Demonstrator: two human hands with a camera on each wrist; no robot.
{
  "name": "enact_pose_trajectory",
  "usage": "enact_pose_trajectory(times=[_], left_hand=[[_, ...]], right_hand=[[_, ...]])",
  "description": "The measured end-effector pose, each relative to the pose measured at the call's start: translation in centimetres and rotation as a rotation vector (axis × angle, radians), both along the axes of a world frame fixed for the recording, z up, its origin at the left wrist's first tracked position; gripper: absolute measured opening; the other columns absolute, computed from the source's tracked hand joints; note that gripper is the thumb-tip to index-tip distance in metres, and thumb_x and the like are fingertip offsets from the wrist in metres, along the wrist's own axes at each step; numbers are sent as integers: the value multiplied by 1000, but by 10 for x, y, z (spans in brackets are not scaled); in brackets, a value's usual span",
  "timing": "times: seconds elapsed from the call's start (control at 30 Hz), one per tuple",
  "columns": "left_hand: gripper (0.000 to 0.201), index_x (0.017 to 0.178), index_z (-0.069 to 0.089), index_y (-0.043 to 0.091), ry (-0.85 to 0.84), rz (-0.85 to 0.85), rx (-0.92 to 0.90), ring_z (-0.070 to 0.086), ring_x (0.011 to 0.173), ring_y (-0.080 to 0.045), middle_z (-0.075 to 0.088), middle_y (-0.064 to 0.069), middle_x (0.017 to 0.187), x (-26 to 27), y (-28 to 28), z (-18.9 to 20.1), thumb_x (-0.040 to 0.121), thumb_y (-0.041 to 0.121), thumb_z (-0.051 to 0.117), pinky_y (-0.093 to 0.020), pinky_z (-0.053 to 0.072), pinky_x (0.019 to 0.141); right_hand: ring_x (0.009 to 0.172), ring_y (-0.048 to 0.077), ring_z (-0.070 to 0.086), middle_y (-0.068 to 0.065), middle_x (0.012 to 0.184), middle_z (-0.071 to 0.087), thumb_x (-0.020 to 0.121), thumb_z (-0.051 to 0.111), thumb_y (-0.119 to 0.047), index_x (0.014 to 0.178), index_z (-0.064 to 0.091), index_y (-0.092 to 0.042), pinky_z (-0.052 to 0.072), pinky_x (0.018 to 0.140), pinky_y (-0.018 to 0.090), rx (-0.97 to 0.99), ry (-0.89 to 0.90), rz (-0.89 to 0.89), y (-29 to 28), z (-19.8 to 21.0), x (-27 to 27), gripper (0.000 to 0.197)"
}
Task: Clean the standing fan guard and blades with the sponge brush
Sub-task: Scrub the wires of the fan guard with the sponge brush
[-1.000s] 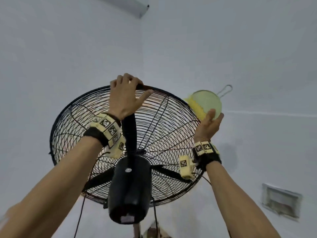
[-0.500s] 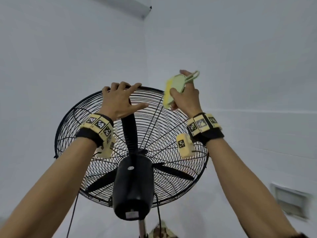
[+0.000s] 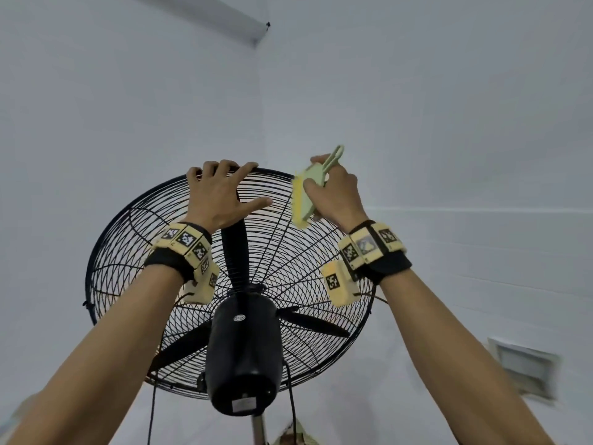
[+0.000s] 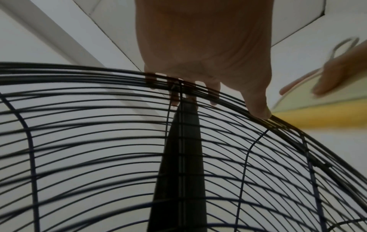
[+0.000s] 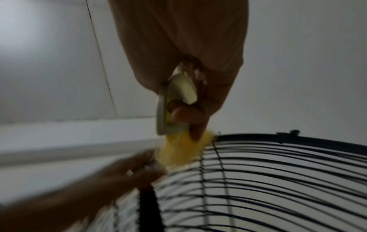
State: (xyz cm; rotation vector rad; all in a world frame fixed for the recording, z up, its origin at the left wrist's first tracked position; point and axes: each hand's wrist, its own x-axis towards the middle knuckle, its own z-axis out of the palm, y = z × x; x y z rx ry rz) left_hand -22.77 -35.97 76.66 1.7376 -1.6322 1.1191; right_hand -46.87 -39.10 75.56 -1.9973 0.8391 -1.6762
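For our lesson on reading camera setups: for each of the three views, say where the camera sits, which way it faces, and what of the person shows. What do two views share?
Head: looks forward and up at the fan guard; both forearms show, left hand and right hand.
Left wrist: looks along the left hand gripping the guard rim.
Right wrist: looks along the right hand holding the sponge brush.
Shared: both wrist views show the guard wires and the brush's yellow sponge.

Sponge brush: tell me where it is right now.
In the head view the sponge brush is held in the right hand against the fan guard's upper right rim, beside the left hand.
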Motion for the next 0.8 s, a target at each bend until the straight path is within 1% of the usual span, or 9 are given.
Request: enact_pose_trajectory(times=[0.07,0.2,0.27,0.33,0.4,0.53,0.63,0.73,0.8], left_hand=[[97,152,40,45,-1,6,-2,40,137,-34,53,-2,146,0,-1,0,74,102,29,-60,27,112],[99,152,41,45,-6,-7,-15,42,136,-33,54,-1,144,-3,-1,-1,73,103,26,-59,28,110],[98,151,41,45,-10,-9,-31,42,136,-32,55,-1,143,-5,0,-2,73,102,26,-59,28,110],[99,152,41,44,1,2,-33,42,136,-32,54,-2,144,-5,2,-2,73,102,26,-59,27,111],[99,152,42,43,9,16,-40,41,136,-32,54,-2,144,-5,4,-2,73,102,27,-58,27,111],[95,149,45,44,8,27,-90,43,133,-32,56,-2,139,-7,8,-6,75,101,30,-58,28,109],[93,147,48,43,7,31,-121,44,130,-32,58,-2,136,-10,13,-8,75,100,31,-57,28,108],[91,148,48,42,21,55,-127,43,131,-32,57,-2,138,-12,17,-9,77,98,36,-57,27,109],[90,148,48,42,29,70,-123,42,132,-32,56,-2,139,-14,19,-9,77,97,38,-58,27,111]], right_hand=[[66,17,72,4,105,68,87,63,-20,123,62,-22,60,51,31,47,-25,53,2,3,-5,36],[66,28,72,1,86,66,94,53,-16,142,47,-28,63,65,40,-7,-149,-67,8,3,2,50],[64,22,72,-5,81,60,97,51,-14,145,43,-29,62,56,37,-50,-123,-74,13,-12,12,51],[52,10,68,-5,84,64,95,55,-13,136,48,-26,56,43,26,-99,-62,-35,17,-30,14,43],[47,7,65,-4,90,67,91,59,-15,125,51,-27,52,38,23,-90,-58,10,17,-38,13,37],[56,14,69,-5,92,67,100,55,-15,143,43,-28,55,53,14,-213,-254,-97,19,-45,18,47],[61,23,72,-1,102,66,103,53,-15,148,39,-34,58,47,27,-169,-211,14,25,-70,29,52],[56,17,72,8,109,70,97,57,-13,138,45,-39,55,40,27,-114,-184,116,26,-82,29,50],[54,14,71,2,105,69,99,58,-19,139,44,-41,56,39,29,-135,-298,82,24,-75,27,48]])
